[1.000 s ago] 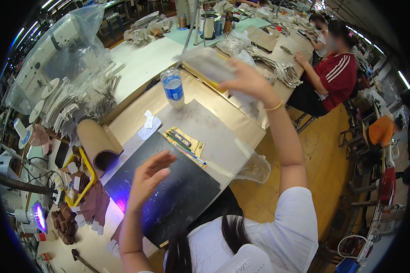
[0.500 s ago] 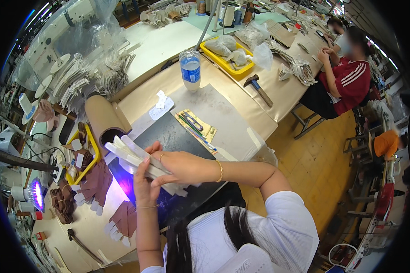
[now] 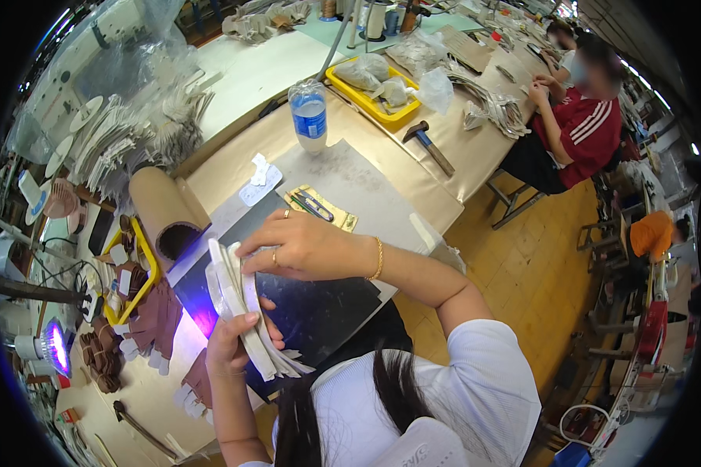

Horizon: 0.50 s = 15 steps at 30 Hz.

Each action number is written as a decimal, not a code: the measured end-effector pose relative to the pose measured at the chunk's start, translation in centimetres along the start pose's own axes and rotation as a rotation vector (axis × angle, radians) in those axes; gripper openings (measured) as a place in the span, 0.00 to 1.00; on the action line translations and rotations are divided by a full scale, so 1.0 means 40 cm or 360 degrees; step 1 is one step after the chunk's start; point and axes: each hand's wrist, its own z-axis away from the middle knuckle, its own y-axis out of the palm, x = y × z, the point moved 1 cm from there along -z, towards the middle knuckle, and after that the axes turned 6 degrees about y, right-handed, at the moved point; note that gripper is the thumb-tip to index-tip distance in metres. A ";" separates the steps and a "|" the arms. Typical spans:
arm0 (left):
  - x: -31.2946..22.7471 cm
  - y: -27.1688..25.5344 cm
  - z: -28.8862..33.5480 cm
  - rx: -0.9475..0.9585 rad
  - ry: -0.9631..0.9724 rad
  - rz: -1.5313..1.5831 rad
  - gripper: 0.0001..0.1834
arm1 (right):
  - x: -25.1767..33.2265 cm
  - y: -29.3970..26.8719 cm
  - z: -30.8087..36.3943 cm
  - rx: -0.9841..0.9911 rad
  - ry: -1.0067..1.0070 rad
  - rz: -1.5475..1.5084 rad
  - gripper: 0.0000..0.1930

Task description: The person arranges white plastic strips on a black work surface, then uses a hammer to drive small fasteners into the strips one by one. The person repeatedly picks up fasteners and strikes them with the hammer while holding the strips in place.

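Observation:
A bundle of flat white strips [image 3: 232, 292] stands tilted in front of me, its upper ends slightly fanned. My left hand [image 3: 240, 336] is wrapped around its lower part, thumb on the near side and fingers behind. At the upper end, my right hand [image 3: 308, 247] has its curled fingertips on the strips' right edge; its thumb is hidden. Under both hands lies a dark mat [image 3: 319, 300]. Just beyond the right hand is a yellow pad [image 3: 339, 220] with small thread snips [image 3: 315, 204] on it.
A cardboard tube [image 3: 160, 204] lies left of the mat, beside a yellow basket [image 3: 157, 268] and brown strips [image 3: 154, 323]. A lit lamp [image 3: 54, 346] stands far left. Beyond are a bottle [image 3: 310, 124], a hammer [image 3: 430, 148] and a yellow tray [image 3: 366, 101]. A person in red [image 3: 588, 128] sits far right.
My right hand has moved from the bundle's lower part to its upper end. The bundle has turned more upright, and the left hand has come lower. The whole view has shifted slightly.

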 end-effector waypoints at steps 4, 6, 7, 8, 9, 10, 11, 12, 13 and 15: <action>-0.013 0.004 -0.003 -0.0057 -0.0011 -0.0065 0.23 | -0.011 -0.011 -0.011 0.0057 0.0159 -0.0249 0.10; -0.029 0.010 0.006 -0.0070 -0.0116 -0.0070 0.23 | -0.012 -0.024 -0.013 0.0090 0.0291 -0.0413 0.14; -0.031 0.006 0.012 0.0002 -0.0122 -0.0074 0.22 | 0.004 -0.039 -0.024 0.0103 0.0391 -0.0417 0.15; -0.038 0.012 0.023 -0.0011 -0.0138 -0.0104 0.21 | -0.001 -0.034 -0.025 0.0087 0.0376 -0.0364 0.16; -0.042 0.017 0.028 -0.0002 -0.0145 -0.0087 0.21 | -0.001 -0.024 -0.023 0.0090 0.0393 -0.0388 0.17; -0.043 0.021 0.027 -0.0017 -0.0148 -0.0098 0.21 | -0.003 -0.021 -0.020 0.0087 0.0419 -0.0384 0.18; -0.045 0.018 0.032 -0.0030 -0.0154 -0.0112 0.21 | -0.002 -0.011 -0.019 0.0080 0.0446 -0.0378 0.18; -0.048 0.010 0.034 0.0053 -0.0177 -0.0108 0.21 | -0.004 0.000 -0.017 0.0088 0.0400 -0.0415 0.19; -0.051 0.007 0.037 0.0054 -0.0184 -0.0113 0.21 | -0.002 0.014 -0.018 0.0082 0.0417 -0.0481 0.18; -0.052 0.009 0.041 0.0062 -0.0200 -0.0131 0.21 | 0.004 0.039 -0.021 0.0064 0.0457 -0.0608 0.17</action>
